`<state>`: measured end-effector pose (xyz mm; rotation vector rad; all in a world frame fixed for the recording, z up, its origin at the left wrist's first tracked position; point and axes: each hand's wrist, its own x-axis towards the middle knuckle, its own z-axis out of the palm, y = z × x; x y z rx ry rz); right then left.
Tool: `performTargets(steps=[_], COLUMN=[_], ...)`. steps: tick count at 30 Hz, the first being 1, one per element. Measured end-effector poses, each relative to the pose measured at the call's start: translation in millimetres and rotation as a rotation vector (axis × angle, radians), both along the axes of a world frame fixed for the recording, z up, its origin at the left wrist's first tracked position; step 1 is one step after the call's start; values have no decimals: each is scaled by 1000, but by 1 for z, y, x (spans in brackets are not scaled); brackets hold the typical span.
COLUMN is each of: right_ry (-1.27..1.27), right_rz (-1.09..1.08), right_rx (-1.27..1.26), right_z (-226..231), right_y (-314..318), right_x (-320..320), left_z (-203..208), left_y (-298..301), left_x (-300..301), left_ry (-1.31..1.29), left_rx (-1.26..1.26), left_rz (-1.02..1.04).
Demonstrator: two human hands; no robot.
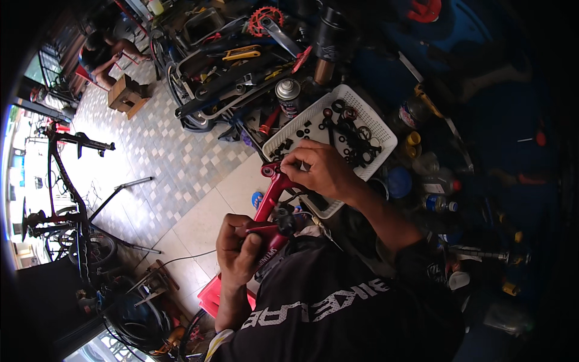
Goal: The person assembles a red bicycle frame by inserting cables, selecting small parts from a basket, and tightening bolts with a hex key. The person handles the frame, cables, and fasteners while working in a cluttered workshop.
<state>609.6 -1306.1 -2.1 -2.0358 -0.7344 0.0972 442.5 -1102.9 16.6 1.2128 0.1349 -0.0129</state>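
A red bicycle frame part with pale lettering lies slantwise in front of my body. My left hand is closed around its lower portion, the thumb on the near side. At the part's upper end is a round pivot hole. Right beside that hole, my right hand is closed in a pinch, fingertips against the red end. Whatever sits between those fingertips is too small to make out. A dark round piece shows close to the middle of the red part.
Beyond my right hand, a white basket holds black rings and small parts. A spray can stands by a heap of tools and bike parts. Bottles lie at right. A bicycle frame stands left; another person sits far left.
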Motion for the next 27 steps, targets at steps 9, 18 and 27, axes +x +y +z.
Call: performTargets(steps=[9,18,27], right_ry=[-268,-331,-240], right_rz=[64,88,48], right_rx=[-280,-402,-423], right_z=[-9,-21,-12], right_y=[15,16,19], right_x=[5,-3,-8], left_z=[11,0,12], left_y=[-14,-20,-27], left_x=[8,12,16], left_ry=[45,60,11], left_rx=[215,335,464], left_rz=[-106,-113,-160])
